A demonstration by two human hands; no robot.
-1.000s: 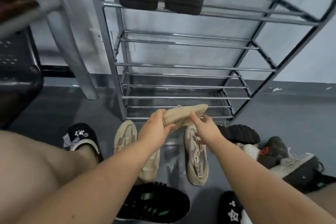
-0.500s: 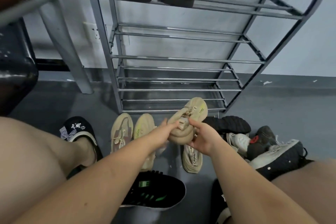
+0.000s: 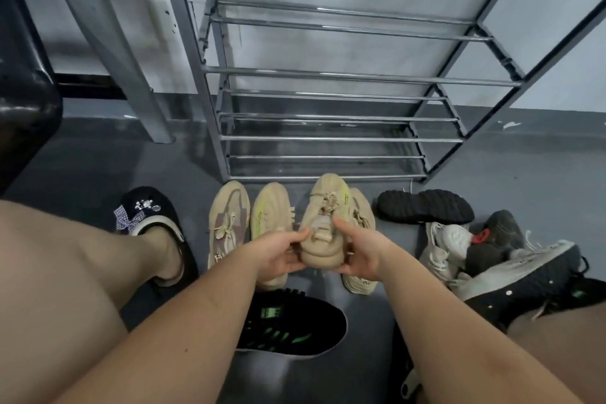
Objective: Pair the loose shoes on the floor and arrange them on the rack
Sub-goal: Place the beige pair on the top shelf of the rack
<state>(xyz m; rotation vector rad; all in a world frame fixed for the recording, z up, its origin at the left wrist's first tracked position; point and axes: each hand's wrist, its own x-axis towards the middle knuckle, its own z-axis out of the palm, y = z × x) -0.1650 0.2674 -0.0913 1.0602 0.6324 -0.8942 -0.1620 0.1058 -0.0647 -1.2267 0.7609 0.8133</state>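
I hold a beige sneaker (image 3: 323,223) upright by its heel, toe pointing at the rack, just above the floor. My left hand (image 3: 277,254) grips its left side and my right hand (image 3: 359,252) grips its right side. Three more beige sneakers lie on the floor: one with brown patches (image 3: 228,221), one (image 3: 270,213) beside it, and one (image 3: 362,216) partly hidden behind the held shoe. The grey metal shoe rack (image 3: 328,75) stands right behind them, its lower shelves bare.
A black sneaker with green stripes (image 3: 288,326) lies near me. At the right sit an upturned black shoe (image 3: 424,207), a white sneaker (image 3: 442,246) and a dark pile (image 3: 524,259). My left foot wears a black slipper (image 3: 147,216). A grey post (image 3: 114,43) stands left.
The beige sneaker was turned from sideways, sole up, to upright with laces on top and came lower and nearer to me. The view tilted down, so the top shelf shoes left the frame.
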